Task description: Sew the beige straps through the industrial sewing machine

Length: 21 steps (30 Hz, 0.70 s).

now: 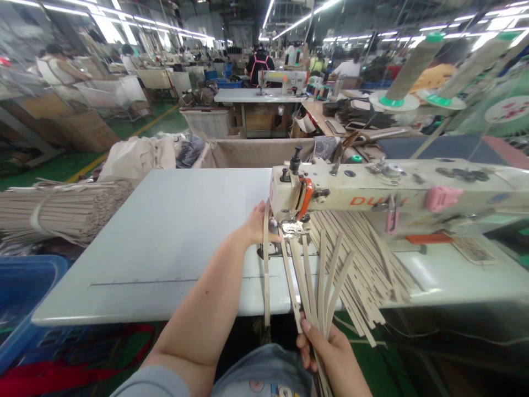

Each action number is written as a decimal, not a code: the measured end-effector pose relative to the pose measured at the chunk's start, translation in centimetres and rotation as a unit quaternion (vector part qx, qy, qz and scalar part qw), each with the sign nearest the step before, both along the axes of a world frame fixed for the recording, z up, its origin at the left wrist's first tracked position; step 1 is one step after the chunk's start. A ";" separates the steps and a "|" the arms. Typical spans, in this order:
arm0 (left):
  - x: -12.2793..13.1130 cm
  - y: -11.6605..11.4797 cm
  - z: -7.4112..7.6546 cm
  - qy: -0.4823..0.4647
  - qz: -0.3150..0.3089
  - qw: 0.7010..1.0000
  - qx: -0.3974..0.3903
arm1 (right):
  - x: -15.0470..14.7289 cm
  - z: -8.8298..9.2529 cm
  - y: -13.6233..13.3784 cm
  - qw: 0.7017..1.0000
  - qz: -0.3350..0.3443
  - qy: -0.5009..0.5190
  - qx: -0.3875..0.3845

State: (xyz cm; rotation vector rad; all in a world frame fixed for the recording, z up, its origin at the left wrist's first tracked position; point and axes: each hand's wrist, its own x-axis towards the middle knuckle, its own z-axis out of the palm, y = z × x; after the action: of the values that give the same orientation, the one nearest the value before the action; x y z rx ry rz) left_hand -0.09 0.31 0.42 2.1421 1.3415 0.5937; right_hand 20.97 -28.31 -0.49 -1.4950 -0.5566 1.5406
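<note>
My left hand [255, 225] is beside the needle area of a sewing machine [330, 190], closed on a beige fabric strip [266, 286]. This strip runs across the hand and hangs down over the table's front edge; the fingertips are partly hidden. The thumb points right, toward the metal needle plate [292, 227]. Low in front of my body, my right hand [330, 350] is wrapped around a fan of several beige strips [324, 292]. One of them reaches up toward the needle plate.
More beige strips [355, 253] lie under the machine arm and overhang the front edge of the white table [185, 220]. A tied strip bundle [61, 209] and a blue crate [28, 292] are at left. Thread cones [413, 71] stand at right. Other people sit farther back.
</note>
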 end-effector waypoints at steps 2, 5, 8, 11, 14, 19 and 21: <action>-0.1 -0.1 -0.1 0.012 0.006 1.000 0.000 | 0.4 0.5 -0.3 0.999 0.012 0.035 -0.006; 0.0 -0.2 0.0 0.020 0.007 1.000 0.002 | 0.9 1.5 -0.9 0.996 0.030 0.079 -0.014; 0.1 -0.2 0.1 0.025 0.001 1.000 0.006 | 1.2 2.2 -1.4 0.995 0.024 0.094 -0.027; 0.1 -0.2 0.3 0.039 -0.003 0.999 0.002 | 1.1 2.4 -1.6 0.996 0.016 0.080 -0.028; 0.1 0.0 0.4 0.055 -0.013 0.998 0.001 | 0.8 2.5 -1.7 0.998 0.011 0.061 -0.017; 0.3 0.0 0.5 0.055 -0.012 0.998 0.006 | 0.2 1.4 -1.9 0.998 -0.022 0.049 -0.025; 0.4 -0.1 0.5 0.058 -0.004 0.998 0.002 | 0.2 0.5 -1.9 0.998 -0.015 0.048 -0.036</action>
State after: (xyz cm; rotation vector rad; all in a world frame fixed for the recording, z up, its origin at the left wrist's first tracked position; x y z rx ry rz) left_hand 0.32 0.19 0.95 2.2139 1.3928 0.4762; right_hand 21.15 -30.18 0.04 -1.4669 -0.4254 1.6144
